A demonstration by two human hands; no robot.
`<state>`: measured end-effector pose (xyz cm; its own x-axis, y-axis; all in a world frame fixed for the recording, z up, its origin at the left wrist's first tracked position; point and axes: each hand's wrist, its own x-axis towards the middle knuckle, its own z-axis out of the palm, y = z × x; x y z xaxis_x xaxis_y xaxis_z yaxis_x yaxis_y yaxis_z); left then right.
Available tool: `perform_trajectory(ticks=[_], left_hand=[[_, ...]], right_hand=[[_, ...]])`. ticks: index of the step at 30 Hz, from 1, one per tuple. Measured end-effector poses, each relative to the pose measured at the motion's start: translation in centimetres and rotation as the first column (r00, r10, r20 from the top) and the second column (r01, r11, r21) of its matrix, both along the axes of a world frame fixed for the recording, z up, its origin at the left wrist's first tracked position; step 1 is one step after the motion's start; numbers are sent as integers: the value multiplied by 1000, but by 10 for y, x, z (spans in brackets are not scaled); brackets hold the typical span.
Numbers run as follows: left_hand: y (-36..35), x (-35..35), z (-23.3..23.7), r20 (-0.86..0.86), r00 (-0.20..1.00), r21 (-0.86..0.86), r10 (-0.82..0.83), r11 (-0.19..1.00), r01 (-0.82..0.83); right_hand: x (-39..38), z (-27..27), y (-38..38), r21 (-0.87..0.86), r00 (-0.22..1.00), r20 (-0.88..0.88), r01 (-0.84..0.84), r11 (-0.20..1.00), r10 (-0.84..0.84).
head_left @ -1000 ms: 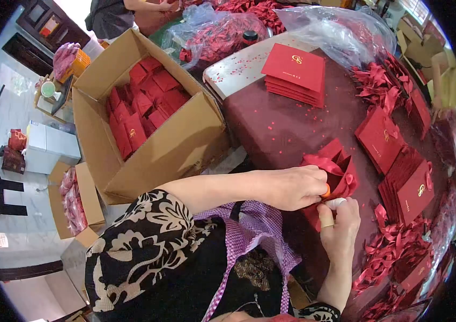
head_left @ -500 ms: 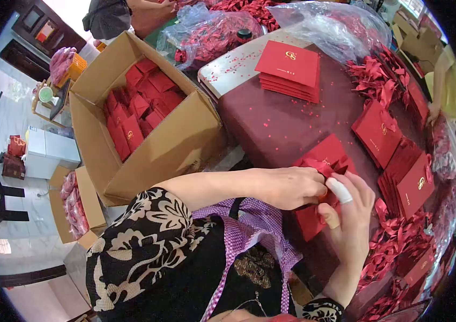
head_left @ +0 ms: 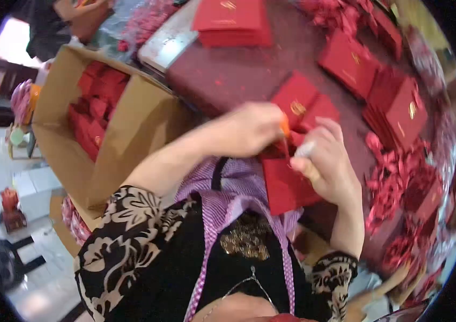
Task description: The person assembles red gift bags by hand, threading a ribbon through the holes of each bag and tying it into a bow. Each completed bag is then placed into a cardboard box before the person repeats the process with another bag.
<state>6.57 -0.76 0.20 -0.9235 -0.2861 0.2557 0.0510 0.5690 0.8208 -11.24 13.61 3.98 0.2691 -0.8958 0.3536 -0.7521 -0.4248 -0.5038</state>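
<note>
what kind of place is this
Probably a small packing workshop for red gift bags: stacks of red bags on the table, a cardboard box holding more, heaps of red ribbon.

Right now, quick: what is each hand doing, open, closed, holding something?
Left hand: closed, pinching the red paper bag near its top.
Right hand: closed on the same bag from the other side.

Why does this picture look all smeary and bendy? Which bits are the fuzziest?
Head view: the whole frame is motion-blurred, worst on the left hand, the right hand and the red paper bag between them; the fisheye lens curves the cardboard box and leaves black corners; bright glare washes out the top left.
</note>
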Motion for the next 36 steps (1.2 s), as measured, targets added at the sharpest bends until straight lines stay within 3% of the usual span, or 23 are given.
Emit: perform_trajectory(ticks=[2,3,4,7,9,11,13,14,18,20,21,24,25,27,29,31,34,36], left_hand=[[-15,3,-6,65,984,192,165,966,-175],[-23,6,-8,147,963,498,226,824,-269],[-36,7,-18,171,952,655,253,693,-301],[-38,2,-24,203,932,543,302,757,-364],[-29,-5,-24,55,870,291,490,825,-484],[-24,-7,-14,8,859,276,512,824,-494],[-15,-1,-3,148,831,392,536,740,-547],[-12,3,-3,121,872,334,474,808,-485],[10,6,-3,280,959,641,45,734,-222],[32,-12,-1,56,995,774,86,625,-98],[32,-20,-8,57,989,785,135,606,-128],[26,-32,-10,-3,966,884,257,453,-118],[24,-32,-9,-9,967,883,256,456,-113],[17,-31,-9,36,947,889,318,422,-176],[14,-30,-8,28,949,886,314,432,-169],[15,-30,-5,22,947,918,321,369,-146],[15,-29,3,31,964,935,263,332,-120],[9,-24,2,120,979,943,165,290,-164]], right_hand=[[-7,-8,4,75,996,84,-11,997,5],[-10,-10,6,114,989,147,-15,993,-2],[-14,-18,7,64,979,194,44,997,-56],[-22,-22,2,76,972,193,124,989,-137],[-24,-26,-1,44,968,185,165,985,-170],[-24,-26,-3,45,947,223,227,973,-231],[-29,-29,-5,96,924,227,294,951,-308],[-33,-32,-9,39,926,247,283,958,-284],[-31,-31,-13,156,864,333,344,926,-377],[-21,-32,-15,221,814,417,341,914,-405],[-18,-33,-15,284,758,491,326,902,-428],[-26,-33,-11,60,820,429,392,918,-379],[-37,-34,-7,5,877,342,358,934,-338],[-37,-10,14,23,941,166,294,955,-294],[-34,1,25,135,994,-28,110,985,-107],[-10,8,47,246,973,-199,166,955,-118],[8,-1,56,57,836,-508,273,960,-207],[11,4,61,1,885,-393,271,962,-249]])
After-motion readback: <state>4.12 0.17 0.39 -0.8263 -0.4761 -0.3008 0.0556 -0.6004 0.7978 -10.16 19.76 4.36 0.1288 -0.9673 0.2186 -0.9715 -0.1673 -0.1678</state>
